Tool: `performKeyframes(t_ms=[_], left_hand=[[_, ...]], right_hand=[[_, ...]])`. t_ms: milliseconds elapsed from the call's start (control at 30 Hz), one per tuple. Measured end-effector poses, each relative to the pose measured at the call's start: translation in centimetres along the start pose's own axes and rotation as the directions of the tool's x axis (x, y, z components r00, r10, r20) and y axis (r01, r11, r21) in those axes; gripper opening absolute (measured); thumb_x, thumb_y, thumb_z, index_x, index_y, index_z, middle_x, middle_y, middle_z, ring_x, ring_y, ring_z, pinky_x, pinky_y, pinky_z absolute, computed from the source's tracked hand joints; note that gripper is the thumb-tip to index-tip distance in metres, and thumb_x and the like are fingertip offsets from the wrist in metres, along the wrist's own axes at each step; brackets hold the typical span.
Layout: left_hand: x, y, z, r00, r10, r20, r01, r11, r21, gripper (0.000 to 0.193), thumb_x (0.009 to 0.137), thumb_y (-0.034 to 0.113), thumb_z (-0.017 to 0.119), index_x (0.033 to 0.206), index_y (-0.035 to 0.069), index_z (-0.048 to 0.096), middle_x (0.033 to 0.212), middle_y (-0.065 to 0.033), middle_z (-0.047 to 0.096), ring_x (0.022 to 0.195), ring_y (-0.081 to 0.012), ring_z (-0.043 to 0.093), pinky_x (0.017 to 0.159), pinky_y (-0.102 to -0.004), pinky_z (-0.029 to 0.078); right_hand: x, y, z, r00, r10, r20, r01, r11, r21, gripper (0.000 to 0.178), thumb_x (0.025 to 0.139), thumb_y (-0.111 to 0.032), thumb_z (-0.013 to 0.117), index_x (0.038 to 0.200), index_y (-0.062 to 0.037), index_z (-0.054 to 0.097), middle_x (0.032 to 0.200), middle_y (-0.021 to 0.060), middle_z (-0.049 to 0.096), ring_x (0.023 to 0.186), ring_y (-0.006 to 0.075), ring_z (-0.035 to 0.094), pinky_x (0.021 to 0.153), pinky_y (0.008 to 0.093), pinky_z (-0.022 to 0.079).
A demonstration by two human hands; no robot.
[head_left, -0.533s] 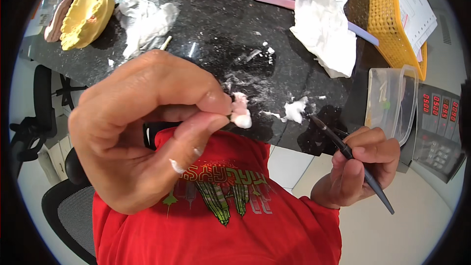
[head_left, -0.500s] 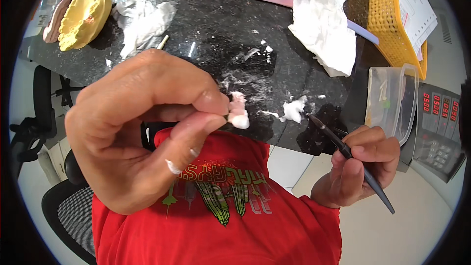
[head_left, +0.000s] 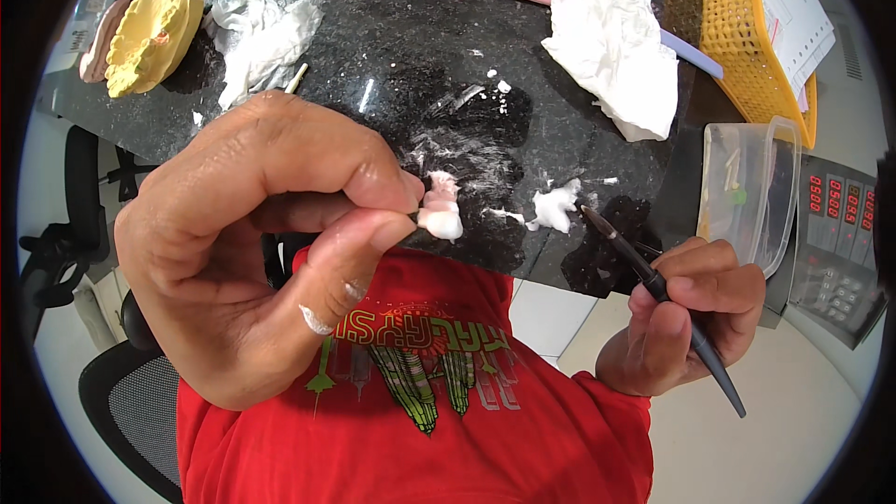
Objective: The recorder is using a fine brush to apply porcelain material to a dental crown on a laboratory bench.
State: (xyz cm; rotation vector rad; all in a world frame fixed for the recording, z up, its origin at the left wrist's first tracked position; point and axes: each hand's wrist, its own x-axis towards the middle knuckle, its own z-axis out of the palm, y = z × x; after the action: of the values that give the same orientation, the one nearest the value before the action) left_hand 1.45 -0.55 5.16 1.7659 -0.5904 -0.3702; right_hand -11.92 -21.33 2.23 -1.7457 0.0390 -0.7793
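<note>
Between the thumb and fingertip of my left hand (head_left: 271, 243) is pinched a small pink-and-white tooth-shaped piece (head_left: 441, 207), its whiter end toward me. White smears mark that thumb. My right hand (head_left: 695, 313) grips a slim dark brush (head_left: 653, 282) like a pen, its pointed tip up and to the left. Close by the tip lies a lump of white paste (head_left: 557, 206) on the black speckled worktop (head_left: 401, 56); I cannot tell whether they touch. My fingers hide part of the pinched piece.
Yellow and pink dental models (head_left: 154, 42) stand at far left beside crumpled white tissue (head_left: 266, 47). More tissue (head_left: 611, 51) lies over pink and lilac handles. A yellow basket (head_left: 737, 28), a clear plastic box (head_left: 742, 187) and a unit with red digits (head_left: 840, 243) line the right.
My left hand and the pinched piece have shifted slightly left. The brush tip has moved a little up and left, closer to the white paste. Both grips stay the same.
</note>
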Motion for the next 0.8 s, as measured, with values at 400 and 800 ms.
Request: performKeyframes(t_ms=[400,800], left_hand=[[0.2,-0.1,0.4,1.0,0.008,-0.021,-0.009,0.999,-0.053,0.01,0.076,0.002,0.067,0.081,-0.004,0.06,0.079,-0.014,0.06,0.073,-0.0193,0.062,0.068,-0.028,0.051],[0.2,-0.4,0.4,0.991,0.133,-0.02,-0.133,0.99,-0.036,0.01,0.072,-0.009,0.067,0.081,-0.005,0.063,0.078,-0.0148,0.063,0.073,-0.0191,0.067,0.058,-0.0211,0.055]], right_hand=[[0.0,0.2,-0.2,0.998,0.007,0.057,-0.007,1.0,-0.012,0.017,0.073,0.002,0.066,0.087,0.0045,0.057,0.072,0.0149,0.059,0.052,0.012,0.057,0.047,0.0185,0.044],[1.2,-0.2,1.3,0.952,-0.15,0.266,0.109,0.981,0.163,0.031,0.067,0.004,0.068,0.098,0.0006,0.062,0.079,0.0119,0.057,0.055,0.0166,0.057,0.043,0.0217,0.045]])
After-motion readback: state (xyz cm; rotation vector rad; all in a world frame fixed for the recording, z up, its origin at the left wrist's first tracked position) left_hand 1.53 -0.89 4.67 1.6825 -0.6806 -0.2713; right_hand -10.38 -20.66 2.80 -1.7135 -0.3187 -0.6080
